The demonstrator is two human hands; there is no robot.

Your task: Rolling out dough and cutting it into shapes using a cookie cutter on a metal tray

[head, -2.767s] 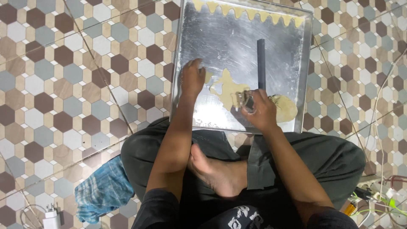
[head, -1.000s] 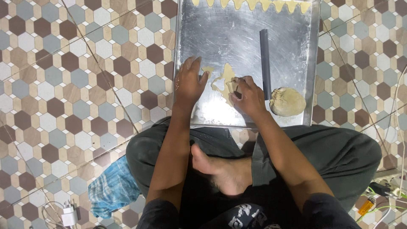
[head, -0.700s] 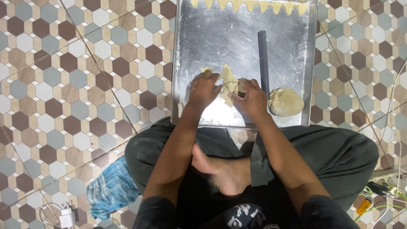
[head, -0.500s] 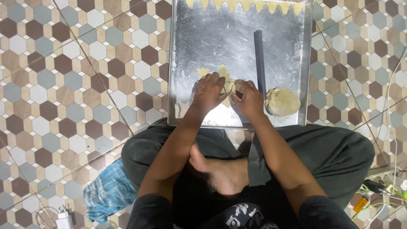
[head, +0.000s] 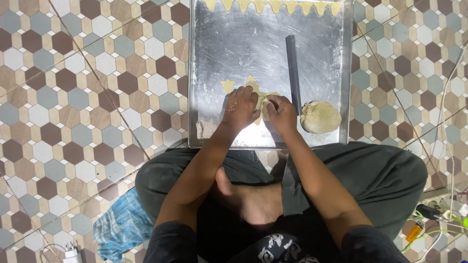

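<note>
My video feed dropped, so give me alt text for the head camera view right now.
Seen from above, a person sitting cross-legged on a tiled floor presses the left hand and right hand onto flat dough pieces on a metal tray. A dark stick and a dough ball lie right of the hands.

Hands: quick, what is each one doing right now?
Left hand: open, fingers spread flat on the thin dough piece on the metal tray.
Right hand: fingers curled at the dough; whether it grips anything cannot be told.
</note>
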